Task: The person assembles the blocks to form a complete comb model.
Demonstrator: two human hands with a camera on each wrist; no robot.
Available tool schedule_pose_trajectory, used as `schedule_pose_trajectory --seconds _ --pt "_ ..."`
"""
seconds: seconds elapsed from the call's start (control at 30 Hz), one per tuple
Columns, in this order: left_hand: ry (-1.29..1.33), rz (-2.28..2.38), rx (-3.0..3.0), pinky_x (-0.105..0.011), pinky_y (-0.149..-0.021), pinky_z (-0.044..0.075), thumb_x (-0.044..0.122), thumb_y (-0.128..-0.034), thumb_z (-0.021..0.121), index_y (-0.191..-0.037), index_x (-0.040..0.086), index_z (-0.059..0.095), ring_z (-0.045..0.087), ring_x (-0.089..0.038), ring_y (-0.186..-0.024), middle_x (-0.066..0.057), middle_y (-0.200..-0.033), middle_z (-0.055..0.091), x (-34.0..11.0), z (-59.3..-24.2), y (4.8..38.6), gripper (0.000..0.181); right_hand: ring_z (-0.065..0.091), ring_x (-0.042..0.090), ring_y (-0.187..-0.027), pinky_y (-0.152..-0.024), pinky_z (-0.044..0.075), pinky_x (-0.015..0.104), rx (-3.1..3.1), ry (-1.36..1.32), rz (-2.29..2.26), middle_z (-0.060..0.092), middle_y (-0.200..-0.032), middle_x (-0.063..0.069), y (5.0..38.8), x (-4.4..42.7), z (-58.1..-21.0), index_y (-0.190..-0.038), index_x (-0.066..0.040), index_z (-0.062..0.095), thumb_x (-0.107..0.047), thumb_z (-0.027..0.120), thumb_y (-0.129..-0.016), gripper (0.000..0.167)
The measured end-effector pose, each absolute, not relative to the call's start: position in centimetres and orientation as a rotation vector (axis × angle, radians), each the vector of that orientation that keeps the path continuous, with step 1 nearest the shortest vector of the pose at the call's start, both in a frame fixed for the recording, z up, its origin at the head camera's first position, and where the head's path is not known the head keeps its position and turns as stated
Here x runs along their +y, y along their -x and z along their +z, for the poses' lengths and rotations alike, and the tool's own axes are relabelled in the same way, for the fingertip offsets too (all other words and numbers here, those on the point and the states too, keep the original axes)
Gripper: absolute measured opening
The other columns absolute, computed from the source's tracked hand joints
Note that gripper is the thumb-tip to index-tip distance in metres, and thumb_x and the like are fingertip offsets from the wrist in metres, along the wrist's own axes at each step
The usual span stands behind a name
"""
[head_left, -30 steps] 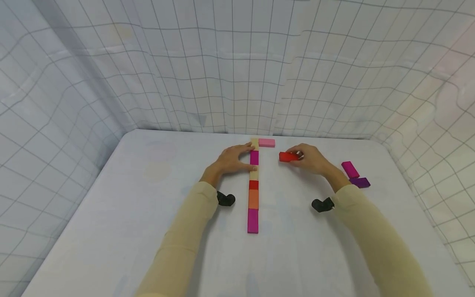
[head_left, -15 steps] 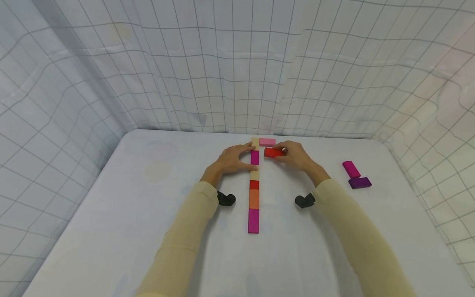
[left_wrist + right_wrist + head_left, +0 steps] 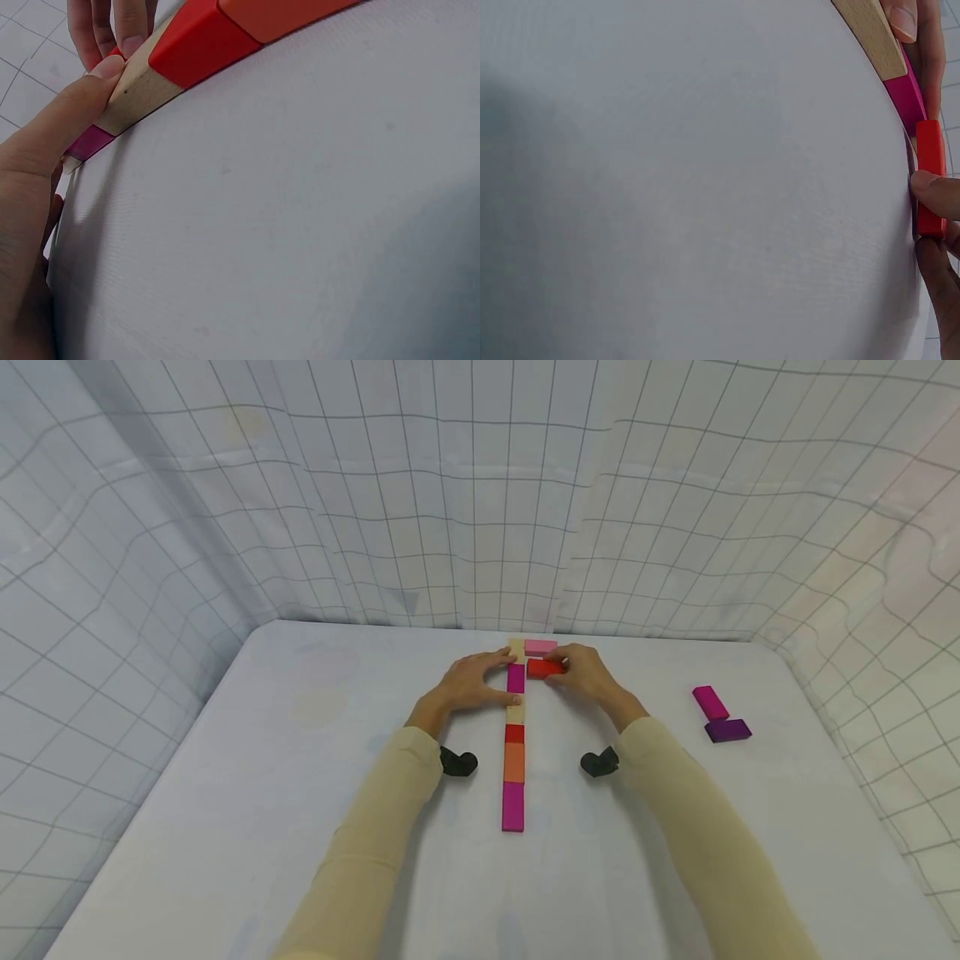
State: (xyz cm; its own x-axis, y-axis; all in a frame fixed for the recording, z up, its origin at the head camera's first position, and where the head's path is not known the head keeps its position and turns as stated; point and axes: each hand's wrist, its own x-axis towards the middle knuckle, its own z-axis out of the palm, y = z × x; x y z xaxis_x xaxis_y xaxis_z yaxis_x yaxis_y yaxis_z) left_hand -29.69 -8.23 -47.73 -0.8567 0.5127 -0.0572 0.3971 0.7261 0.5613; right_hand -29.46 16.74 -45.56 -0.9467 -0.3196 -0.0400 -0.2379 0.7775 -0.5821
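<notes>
A straight row of flat coloured blocks runs away from me. My left hand lies at its left side with thumb and fingers spread. Its thumb touches a plain wooden block, and its fingertips rest on another wooden block at the far end. Between these two is a magenta block. My right hand pinches a red block by its right end. That block's left end is close to the magenta block; it appears slightly raised off the surface. A pink block lies just beyond it, against the far wooden block.
Nearer me the row continues with a small red block, an orange block and a magenta end block. Loose magenta and purple blocks lie to the right. A grid-patterned curtain hangs behind the white table.
My right hand has carried the red block leftward, up to the row beside the magenta block and just in front of the pink one. The left hand has stayed in place.
</notes>
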Motion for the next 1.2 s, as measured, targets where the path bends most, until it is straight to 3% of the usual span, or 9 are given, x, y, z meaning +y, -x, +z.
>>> schedule_pose_trajectory --seconds 1.2 --pt "-0.729 0.818 2.732 -0.053 -0.122 0.018 0.062 -0.0865 0.073 -0.16 0.025 0.044 0.026 -0.024 -0.153 0.008 -0.168 0.028 -8.16 -47.73 29.65 0.086 0.056 0.035 -0.116 -0.103 0.049 0.046 2.862 0.455 -0.838 0.064 -0.126 0.019 29.61 16.03 -45.68 -0.135 0.0 0.067 -0.012 0.074 -0.096 0.041"
